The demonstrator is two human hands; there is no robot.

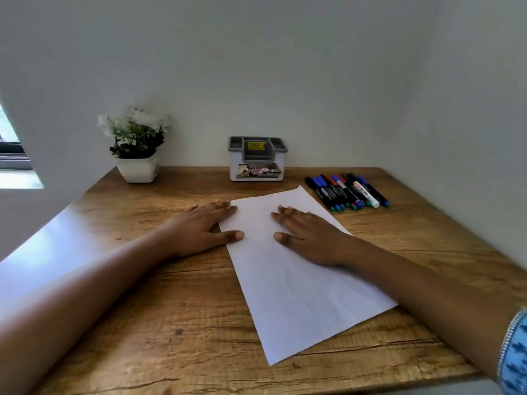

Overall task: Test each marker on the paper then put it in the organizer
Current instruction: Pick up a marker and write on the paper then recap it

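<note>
A blank white sheet of paper lies slanted in the middle of the wooden desk. My left hand rests flat across the sheet's upper left edge, fingers straight. On the upper part of the sheet my right hand lies flat, fingers straight. Several markers with black, blue, red and green caps lie side by side at the back right of the desk. A grey and white organizer stands at the back centre against the wall, its compartments holding no markers.
A white pot with white flowers stands at the back left of the desk. Walls close in the desk at the back and right. The desk's left edge runs diagonally beside my left forearm.
</note>
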